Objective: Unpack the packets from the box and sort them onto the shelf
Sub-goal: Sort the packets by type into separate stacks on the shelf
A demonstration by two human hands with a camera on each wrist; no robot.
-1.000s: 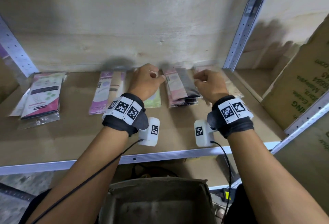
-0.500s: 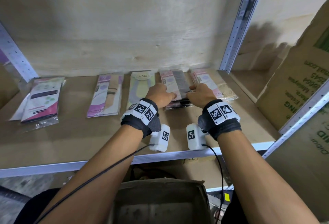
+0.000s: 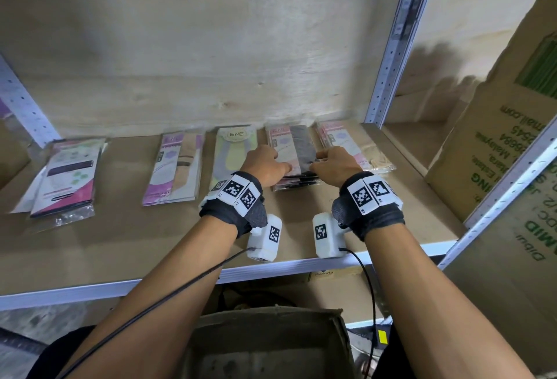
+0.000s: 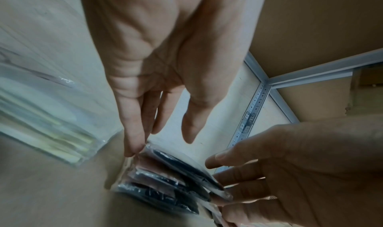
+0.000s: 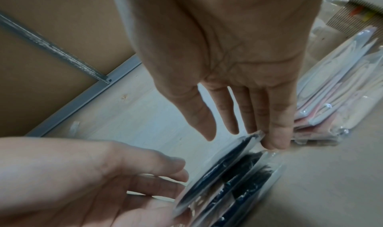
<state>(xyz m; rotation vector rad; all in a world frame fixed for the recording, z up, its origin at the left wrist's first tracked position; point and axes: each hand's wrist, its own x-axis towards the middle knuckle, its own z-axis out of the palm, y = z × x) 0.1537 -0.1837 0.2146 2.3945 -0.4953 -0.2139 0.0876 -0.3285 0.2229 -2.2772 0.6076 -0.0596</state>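
Note:
A stack of pink-and-black packets (image 3: 291, 152) lies on the wooden shelf (image 3: 120, 243), right of centre. My left hand (image 3: 272, 164) touches the stack's left side with straight fingers, and my right hand (image 3: 327, 161) touches its right side the same way. In the left wrist view the fingertips (image 4: 132, 150) meet the edge of the clear-wrapped stack (image 4: 165, 183). The right wrist view shows my fingertips (image 5: 275, 140) against the stack's (image 5: 228, 181) other edge. Neither hand curls round a packet. The open cardboard box (image 3: 265, 345) sits below the shelf, between my forearms.
Other packets lie in a row: a pink-and-beige stack (image 3: 352, 146) to the right, a yellow-green packet (image 3: 233, 152), purple-and-beige packets (image 3: 176, 167) and a pink-and-black pile (image 3: 64, 176) to the left. A metal upright (image 3: 394, 41) and a large printed carton (image 3: 512, 137) stand at right.
Both hands have come in from further apart and further back to the near end of the pink-and-black stack and now bracket its two sides.

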